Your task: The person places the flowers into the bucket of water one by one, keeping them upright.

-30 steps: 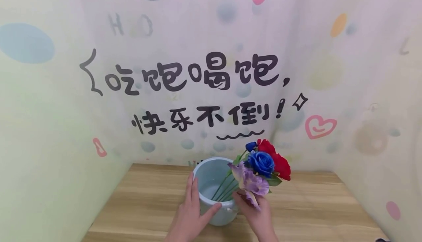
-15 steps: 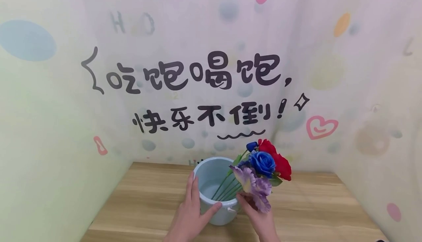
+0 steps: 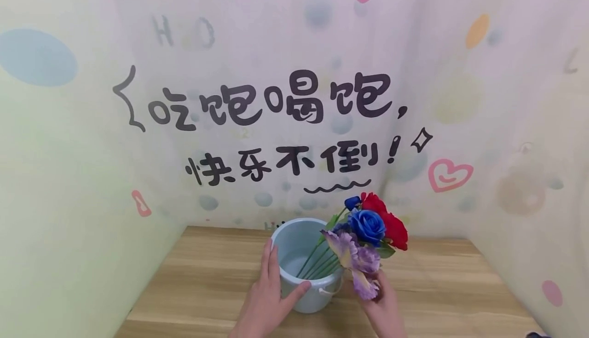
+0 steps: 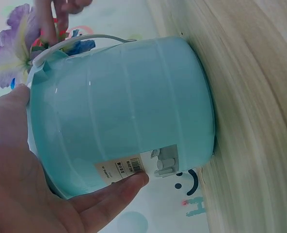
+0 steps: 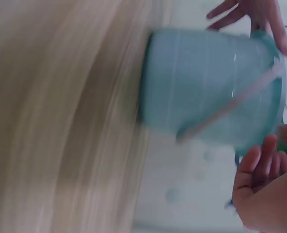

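Observation:
A light blue plastic bucket (image 3: 309, 301) stands upright on the wooden table. My left hand (image 3: 266, 297) grips it from the left, thumb at the near rim and fingers along the outer wall. Artificial flowers lean over the right rim, their green stems (image 3: 315, 265) inside: a purple flower (image 3: 352, 256) in front, a blue rose (image 3: 367, 226), a blue bud (image 3: 352, 203) and red flowers (image 3: 394, 230). My right hand (image 3: 383, 305) is just right of the bucket, partly hidden by the purple petals, its fingers loosely curled beside the bucket's pale handle (image 5: 231, 104).
The wooden tabletop (image 3: 202, 276) reaches back to a printed wall covering (image 3: 257, 195) with dark lettering. A paper label (image 4: 117, 170) sticks to the bucket's side. A small dark object (image 3: 536, 335) shows at the bottom right edge.
My right hand has drawn away from the stems, moving right and slightly down. The bucket's handle shows more at the right side. My left hand stays on the bucket.

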`<state>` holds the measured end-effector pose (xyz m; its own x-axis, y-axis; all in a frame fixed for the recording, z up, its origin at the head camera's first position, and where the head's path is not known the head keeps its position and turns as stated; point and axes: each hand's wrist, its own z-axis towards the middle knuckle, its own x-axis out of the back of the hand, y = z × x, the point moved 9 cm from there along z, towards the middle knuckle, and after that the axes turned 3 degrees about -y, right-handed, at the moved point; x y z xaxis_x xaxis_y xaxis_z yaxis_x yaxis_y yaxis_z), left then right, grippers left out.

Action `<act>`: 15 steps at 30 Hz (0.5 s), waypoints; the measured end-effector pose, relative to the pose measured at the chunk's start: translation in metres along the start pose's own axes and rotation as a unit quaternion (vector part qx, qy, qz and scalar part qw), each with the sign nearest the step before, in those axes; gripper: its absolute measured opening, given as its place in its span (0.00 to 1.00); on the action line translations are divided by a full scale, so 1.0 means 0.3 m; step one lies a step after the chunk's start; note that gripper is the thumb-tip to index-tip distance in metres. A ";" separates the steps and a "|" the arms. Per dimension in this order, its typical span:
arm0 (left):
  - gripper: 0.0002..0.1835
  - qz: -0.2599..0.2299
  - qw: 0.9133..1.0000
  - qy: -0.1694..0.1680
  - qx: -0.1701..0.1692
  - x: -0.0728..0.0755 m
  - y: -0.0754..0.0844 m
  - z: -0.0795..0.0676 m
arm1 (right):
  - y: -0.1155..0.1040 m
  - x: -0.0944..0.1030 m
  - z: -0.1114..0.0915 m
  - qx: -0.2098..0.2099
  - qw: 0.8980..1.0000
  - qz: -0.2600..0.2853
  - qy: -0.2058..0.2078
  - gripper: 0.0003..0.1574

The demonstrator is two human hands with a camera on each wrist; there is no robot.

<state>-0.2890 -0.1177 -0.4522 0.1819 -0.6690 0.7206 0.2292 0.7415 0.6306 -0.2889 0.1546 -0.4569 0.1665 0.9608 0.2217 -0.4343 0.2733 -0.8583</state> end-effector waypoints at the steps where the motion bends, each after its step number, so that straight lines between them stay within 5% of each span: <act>1: 0.62 0.000 1.000 -0.001 0.002 0.000 0.000 0.001 | -0.005 0.027 -0.006 0.028 1.000 -0.012 0.005 0.26; 4: 0.62 0.003 1.000 -0.003 0.005 -0.001 -0.001 0.004 | -0.007 0.124 -0.024 0.079 0.994 -0.073 0.028 0.22; 7: 0.63 0.003 1.000 -0.006 0.006 -0.003 0.000 0.008 | 0.032 0.255 -0.021 0.036 0.980 -0.195 0.027 0.13; 9: 0.63 0.003 1.000 -0.010 0.007 -0.004 0.000 0.011 | 0.077 0.368 -0.012 -0.007 0.953 -0.303 0.015 0.10; 11: 0.63 0.002 1.000 -0.011 0.009 -0.003 0.000 0.014 | 0.133 0.496 0.003 -0.070 0.919 -0.387 -0.012 0.17; 15: 0.63 0.005 1.000 -0.010 0.013 0.001 -0.001 0.015 | 0.227 0.747 -0.004 -0.158 0.866 -0.475 -0.007 0.29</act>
<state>-0.2933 -0.1178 -0.4507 0.1654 -0.6613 0.7317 0.2025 0.7489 0.6310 -0.2800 0.3885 -0.4662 0.3029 0.3106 0.9010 0.1573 0.9161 -0.3687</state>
